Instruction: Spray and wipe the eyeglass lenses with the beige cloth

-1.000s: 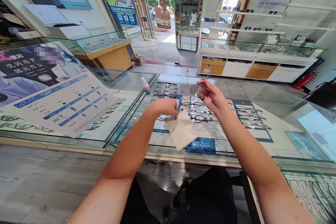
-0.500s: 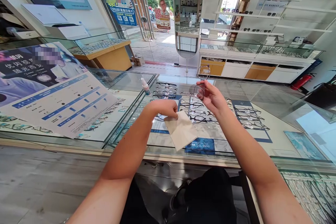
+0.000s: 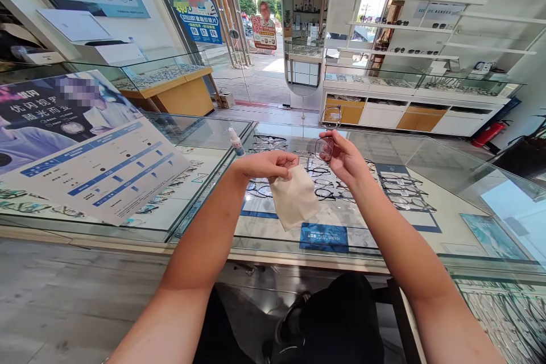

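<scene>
My right hand [image 3: 344, 154] pinches a pair of eyeglasses [image 3: 324, 149], held up on end above the glass counter, with one lens over the other. Droplets or specks show on the lower lens. My left hand [image 3: 273, 165] is closed on the upper edge of a cream cleaning cloth [image 3: 295, 198], which hangs down over the counter, to the left of the eyeglasses and apart from them. Just beyond my left wrist a small white spray bottle [image 3: 235, 141] stands on the counter.
Beneath the glass top [image 3: 264, 242] lie rows of eyeglass frames [image 3: 403, 189] and a blue card [image 3: 325, 237]. A large printed board [image 3: 89, 142] leans over the counter at left. An oval mirror [image 3: 303, 23] and white shelves [image 3: 409, 25] stand farther back.
My left hand has lifted the cloth slightly and moved a little right, toward the eyeglasses. My right hand and the eyeglasses have stayed in place.
</scene>
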Available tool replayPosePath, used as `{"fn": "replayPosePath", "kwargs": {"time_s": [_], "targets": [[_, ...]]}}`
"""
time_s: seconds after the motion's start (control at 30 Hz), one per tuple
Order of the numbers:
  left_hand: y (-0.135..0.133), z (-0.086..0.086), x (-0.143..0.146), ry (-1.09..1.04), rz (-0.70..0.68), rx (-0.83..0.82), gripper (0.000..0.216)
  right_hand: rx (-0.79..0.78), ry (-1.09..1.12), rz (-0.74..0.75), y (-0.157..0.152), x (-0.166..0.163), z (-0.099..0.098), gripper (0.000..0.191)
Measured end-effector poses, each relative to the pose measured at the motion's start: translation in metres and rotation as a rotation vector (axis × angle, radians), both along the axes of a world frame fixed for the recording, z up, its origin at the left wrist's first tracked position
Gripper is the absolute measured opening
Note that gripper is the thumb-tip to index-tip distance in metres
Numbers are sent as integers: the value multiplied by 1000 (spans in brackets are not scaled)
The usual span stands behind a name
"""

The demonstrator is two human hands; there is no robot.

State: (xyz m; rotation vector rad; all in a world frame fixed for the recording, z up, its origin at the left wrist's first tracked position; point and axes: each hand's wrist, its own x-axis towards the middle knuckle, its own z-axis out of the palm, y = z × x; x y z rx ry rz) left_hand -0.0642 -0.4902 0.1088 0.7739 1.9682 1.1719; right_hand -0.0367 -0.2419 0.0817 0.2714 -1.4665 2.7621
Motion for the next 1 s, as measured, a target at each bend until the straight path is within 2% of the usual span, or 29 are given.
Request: {"fn": "replayPosePath", "kwargs": {"time_s": [0.23,0.4,0.53,0.63,0.8,1.0], "targets": [[-3,-3,-3,-4,345,319,47,-66,-18,19,3,2,5,22],[5,-7,-7,-2,465,466,64,-93,16,-8,6,0,6,22],[22,-14,-4,110,559,601,62,-63,80,-71,3,0,4,23],[40,-21,6,248,572,641,59,-57,87,-99,-2,0,1,27],[64,-35,24,383,502,702,54,-79,62,-116,-5,-2,-3,29],[68,-39,33,590,510,695,53,-69,58,-124,-4,-4,-5,36]]}}
